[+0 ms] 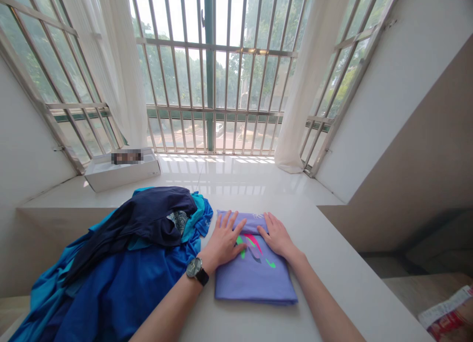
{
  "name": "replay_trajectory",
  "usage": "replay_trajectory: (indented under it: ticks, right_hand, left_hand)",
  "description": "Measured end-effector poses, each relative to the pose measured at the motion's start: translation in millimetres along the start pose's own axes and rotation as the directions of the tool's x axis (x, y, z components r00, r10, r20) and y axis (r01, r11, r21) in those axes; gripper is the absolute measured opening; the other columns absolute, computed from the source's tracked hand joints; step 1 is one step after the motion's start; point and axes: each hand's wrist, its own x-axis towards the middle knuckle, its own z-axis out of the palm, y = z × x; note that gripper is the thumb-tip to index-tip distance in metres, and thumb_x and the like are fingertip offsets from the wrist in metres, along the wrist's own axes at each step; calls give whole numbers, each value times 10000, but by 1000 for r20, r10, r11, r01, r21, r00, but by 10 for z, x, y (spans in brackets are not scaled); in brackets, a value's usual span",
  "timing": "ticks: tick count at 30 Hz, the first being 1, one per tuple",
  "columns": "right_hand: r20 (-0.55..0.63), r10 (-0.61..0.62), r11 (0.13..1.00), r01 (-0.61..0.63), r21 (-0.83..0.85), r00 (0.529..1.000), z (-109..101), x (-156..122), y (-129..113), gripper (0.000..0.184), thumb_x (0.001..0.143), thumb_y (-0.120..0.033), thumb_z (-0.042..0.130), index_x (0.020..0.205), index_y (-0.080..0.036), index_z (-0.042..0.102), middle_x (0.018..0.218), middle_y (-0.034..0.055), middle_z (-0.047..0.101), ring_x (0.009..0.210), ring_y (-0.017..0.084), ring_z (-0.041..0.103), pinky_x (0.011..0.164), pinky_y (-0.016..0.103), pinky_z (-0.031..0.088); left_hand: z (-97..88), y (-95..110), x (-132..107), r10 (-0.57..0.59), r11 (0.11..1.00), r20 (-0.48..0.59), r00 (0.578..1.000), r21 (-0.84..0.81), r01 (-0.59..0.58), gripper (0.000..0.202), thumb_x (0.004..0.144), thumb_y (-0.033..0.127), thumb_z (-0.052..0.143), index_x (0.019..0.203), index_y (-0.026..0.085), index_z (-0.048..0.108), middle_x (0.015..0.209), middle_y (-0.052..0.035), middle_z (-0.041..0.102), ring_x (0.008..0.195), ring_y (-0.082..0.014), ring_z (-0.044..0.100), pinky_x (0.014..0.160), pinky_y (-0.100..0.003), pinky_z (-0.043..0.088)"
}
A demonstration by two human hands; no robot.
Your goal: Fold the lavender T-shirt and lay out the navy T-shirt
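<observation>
**Left hand** [222,243]: open, palm flat on the folded shirt, not gripping; a black-strapped watch [194,269] sits on the wrist.
**Right hand** [277,236]: open and flat on the same shirt, just beside the left.
**Purple shirt** [254,283]: folded into a neat rectangle on the white counter [332,268].
**Blue clothes** [121,288]: heaped unfolded, just left of the shirt.
**Writing**: none readable; the shirt has a green-and-pink print, and the white box's [121,177] label is blurred.
</observation>
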Motion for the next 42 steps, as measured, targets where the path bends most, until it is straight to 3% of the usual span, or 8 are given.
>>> replay_trajectory:
  ticks: [4,7,9,13,21,29,42]
  right_hand:
    - [-6,-8,1000,8,-5,1000,-17,-13,-11,743,967,-551,307,1524,-60,286,1587,183,278,1467,274,252,1183,392,193]
    - [-12,-12,1000,12,-7,1000,-23,-17,-14,743,967,-550,308,1521,-54,294,1585,185,281,1465,281,256,1182,401,201]
    - [-17,-13,1000,13,-7,1000,-24,-16,-17,744,966,-551,306,1520,-55,295,1584,183,286,1463,281,261,1181,405,206]
    - [-24,8,1000,-8,-19,1000,-23,-16,-34,742,966,-551,299,1522,-60,294,1581,185,292,1461,284,268,1182,406,204]
    - [-23,23,1000,-23,-14,999,-34,-27,-62,742,965,-547,314,1525,-60,288,1580,193,289,1462,284,264,1186,398,198]
    - [-86,13,1000,-13,-3,996,-20,-39,-53,740,959,-529,346,1531,-66,265,1600,195,231,1476,290,220,1186,397,204]
    - [-123,-66,998,66,-4,990,22,-28,-47,699,959,-508,359,1511,-81,320,1586,178,281,1470,268,240,1186,394,218]
  left_hand:
    - [-145,227,-53,243,963,20,970,-128,-239,472,917,408,578,1370,296,500,1460,-72,463,1379,-292,372,1149,-478,293]
    - [-148,344,-96,344,916,55,937,-241,-322,355,910,440,598,1227,282,614,1289,-60,593,1232,-271,512,1075,-420,389]
    - [-115,385,-119,371,897,75,926,-288,-336,424,879,523,620,1222,275,626,1246,-69,614,1161,-274,553,1046,-415,411]
    - [-62,414,-157,382,881,86,920,-335,-334,717,761,707,643,1328,274,564,1334,-96,567,1215,-316,515,1080,-453,378]
    - [-80,397,-201,410,866,144,900,-370,-335,978,652,826,627,1447,285,450,1500,-104,431,1388,-370,352,1163,-523,247]
    - [-33,302,-175,395,872,131,909,-365,-326,920,687,797,629,1437,287,471,1518,-99,419,1411,-353,338,1183,-506,215]
    - [25,235,-140,388,872,91,917,-358,-334,898,705,768,635,1437,274,476,1528,-84,413,1410,-338,344,1187,-483,213]
